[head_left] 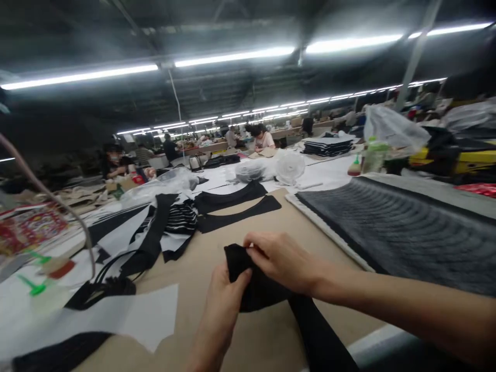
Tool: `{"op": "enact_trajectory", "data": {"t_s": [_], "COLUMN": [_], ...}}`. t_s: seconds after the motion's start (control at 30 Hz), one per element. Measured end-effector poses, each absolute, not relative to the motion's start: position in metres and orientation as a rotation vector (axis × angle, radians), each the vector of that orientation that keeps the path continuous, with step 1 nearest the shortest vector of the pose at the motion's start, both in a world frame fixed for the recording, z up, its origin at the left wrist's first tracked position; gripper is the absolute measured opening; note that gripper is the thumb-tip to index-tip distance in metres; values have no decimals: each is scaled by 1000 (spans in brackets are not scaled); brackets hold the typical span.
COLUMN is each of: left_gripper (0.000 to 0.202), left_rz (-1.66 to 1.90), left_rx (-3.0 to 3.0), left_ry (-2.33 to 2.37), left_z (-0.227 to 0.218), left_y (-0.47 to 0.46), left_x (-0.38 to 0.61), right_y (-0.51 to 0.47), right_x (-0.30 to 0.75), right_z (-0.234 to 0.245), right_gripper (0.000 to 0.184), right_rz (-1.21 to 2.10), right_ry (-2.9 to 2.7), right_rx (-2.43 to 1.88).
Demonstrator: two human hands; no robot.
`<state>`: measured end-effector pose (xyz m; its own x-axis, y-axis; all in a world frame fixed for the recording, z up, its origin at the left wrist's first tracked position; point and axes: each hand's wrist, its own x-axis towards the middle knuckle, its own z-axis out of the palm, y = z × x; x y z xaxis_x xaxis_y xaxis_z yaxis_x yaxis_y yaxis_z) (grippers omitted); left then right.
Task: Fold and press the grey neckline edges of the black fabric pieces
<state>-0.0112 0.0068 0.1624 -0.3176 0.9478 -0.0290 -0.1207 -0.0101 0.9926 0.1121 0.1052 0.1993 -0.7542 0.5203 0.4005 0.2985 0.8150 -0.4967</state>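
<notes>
A black fabric piece [267,292] is held up over the tan table surface [267,336], with a long strip of it trailing down toward the lower right. My left hand [225,297] grips its left side, thumb on top and the other fingers hidden behind. At the upper edge, my right hand [281,258] pinches the fabric between thumb and forefinger. Beyond my hands, two curved black fabric pieces [240,214] lie flat on the tan surface.
White-and-black cut pieces [180,219] lie on the left, near bottles with green nozzles [36,289]. A white sheet [151,315] is in front of them. Dark striped material [403,227] covers the right side. Clear plastic rolls [290,166] stand farther back; a co-worker [264,139] sits beyond.
</notes>
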Motion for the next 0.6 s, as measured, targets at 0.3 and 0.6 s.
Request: {"op": "enact_trajectory", "data": {"t_s": [0.3, 0.6], "left_gripper": [40, 29], "left_rz": [1524, 1690], "left_rx": [568, 735], "left_ry": [1358, 1560], "left_z": [178, 199], "left_y": [-48, -31], "left_x": [-98, -142], "right_y": [109, 92], "right_x": [38, 77], "right_z": [141, 109], "right_gripper": [55, 53], "right_rz": [1628, 2790], "right_ry": [-2427, -1833], "right_rx": [-172, -74]}}
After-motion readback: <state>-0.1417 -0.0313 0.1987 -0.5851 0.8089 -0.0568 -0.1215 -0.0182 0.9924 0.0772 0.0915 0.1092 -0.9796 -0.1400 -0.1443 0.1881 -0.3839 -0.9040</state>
